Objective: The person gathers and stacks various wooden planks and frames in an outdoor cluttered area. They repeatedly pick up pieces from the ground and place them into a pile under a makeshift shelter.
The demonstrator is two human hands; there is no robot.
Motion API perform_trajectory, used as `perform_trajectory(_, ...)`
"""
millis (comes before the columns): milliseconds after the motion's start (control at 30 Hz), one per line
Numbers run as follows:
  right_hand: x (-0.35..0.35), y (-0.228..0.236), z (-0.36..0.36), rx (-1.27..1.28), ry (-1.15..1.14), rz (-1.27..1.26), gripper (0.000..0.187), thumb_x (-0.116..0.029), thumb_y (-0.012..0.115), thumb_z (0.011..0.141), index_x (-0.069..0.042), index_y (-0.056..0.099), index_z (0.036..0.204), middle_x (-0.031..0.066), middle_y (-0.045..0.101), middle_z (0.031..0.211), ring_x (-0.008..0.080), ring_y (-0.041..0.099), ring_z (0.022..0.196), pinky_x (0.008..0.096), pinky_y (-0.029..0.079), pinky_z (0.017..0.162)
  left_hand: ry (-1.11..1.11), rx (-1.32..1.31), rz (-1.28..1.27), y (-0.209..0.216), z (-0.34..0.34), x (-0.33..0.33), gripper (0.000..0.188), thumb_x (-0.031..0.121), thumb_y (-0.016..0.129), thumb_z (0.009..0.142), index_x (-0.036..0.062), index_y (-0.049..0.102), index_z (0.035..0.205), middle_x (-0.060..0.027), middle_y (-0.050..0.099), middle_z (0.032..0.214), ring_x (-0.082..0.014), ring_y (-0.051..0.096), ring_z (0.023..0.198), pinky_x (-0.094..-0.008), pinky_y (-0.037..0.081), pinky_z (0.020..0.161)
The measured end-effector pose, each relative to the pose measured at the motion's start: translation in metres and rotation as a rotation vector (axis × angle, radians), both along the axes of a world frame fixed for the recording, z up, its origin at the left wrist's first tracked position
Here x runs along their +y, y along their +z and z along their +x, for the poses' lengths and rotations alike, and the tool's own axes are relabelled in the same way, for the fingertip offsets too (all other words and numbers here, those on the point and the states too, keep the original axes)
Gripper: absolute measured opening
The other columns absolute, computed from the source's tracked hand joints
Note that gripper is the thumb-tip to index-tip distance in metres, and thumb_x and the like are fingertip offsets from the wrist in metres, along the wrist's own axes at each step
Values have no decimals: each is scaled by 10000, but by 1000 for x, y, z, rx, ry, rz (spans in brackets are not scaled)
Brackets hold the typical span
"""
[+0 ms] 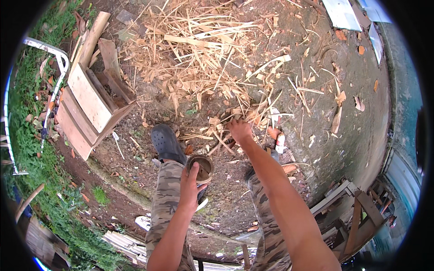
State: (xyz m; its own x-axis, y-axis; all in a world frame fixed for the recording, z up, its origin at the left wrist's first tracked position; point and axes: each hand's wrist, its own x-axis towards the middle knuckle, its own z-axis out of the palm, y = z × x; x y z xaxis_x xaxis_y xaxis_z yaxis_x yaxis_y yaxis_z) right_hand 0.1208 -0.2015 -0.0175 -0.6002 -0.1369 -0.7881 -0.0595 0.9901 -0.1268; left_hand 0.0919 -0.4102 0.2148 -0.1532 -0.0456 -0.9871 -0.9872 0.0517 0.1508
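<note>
My left hand (190, 185) is wrapped around a round, brownish cup (205, 165) with an open top, held near my left knee. The inside of the cup looks greyish brown, and I cannot make out its contents. My right hand (240, 129) reaches down to the ground in front of me, at the near edge of a pile of wood shavings (190, 58). Its fingers are curled down among the shavings, and whatever they grip is hidden. A small white bottle (280, 142) with a red part is close to my right forearm.
A wooden box of planks (92, 101) sits at the left, near a white metal frame (61, 67) on grass. My dark clog (168, 142) stands beside the shavings. Wooden furniture pieces (355, 217) are at the lower right. A bluish wall (409, 90) runs along the right.
</note>
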Motion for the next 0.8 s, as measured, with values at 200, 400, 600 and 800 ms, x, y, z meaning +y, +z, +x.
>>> perform_trajectory(200, 21, 43, 22, 67, -140, -107, 241, -132, 561, 854, -90, 641, 1077, 109, 635, 1052, 286, 630, 1006, 418, 564, 762, 32, 24, 4, 2, -7, -4, 647, 593, 596, 876, 167, 428, 1333, -53, 499, 1295, -202, 522, 1146, -454, 436, 934)
perform_trajectory(400, 44, 147, 48, 29, -425, -140, 275, -179, 625, 790, -105, 622, 1055, 116, 687, 933, 323, 645, 967, 451, 521, 779, 69, 73, -43, 0, -15, -22, 766, 602, 618, 861, 140, 370, 1420, -95, 491, 1311, -233, 519, 1176, -472, 440, 942)
perform_trajectory(600, 22, 268, 45, 103, -1279, -548, 235, -207, 687, 879, -63, 672, 1064, 59, 684, 894, 158, 607, 741, 301, 483, 680, 165, 123, -111, 22, -15, -46, 699, 598, 600, 868, 153, 392, 1365, -55, 463, 1349, -214, 530, 1150, -415, 481, 862)
perform_trajectory(800, -3, 336, -15, 440, -1539, -706, 216, -123, 678, 911, -2, 652, 1089, -14, 646, 864, 54, 552, 741, 212, 443, 625, 285, 113, -120, 83, -24, -82, 962, 635, 651, 818, 120, 225, 1510, -131, 350, 1467, -308, 407, 1323, -497, 435, 992)
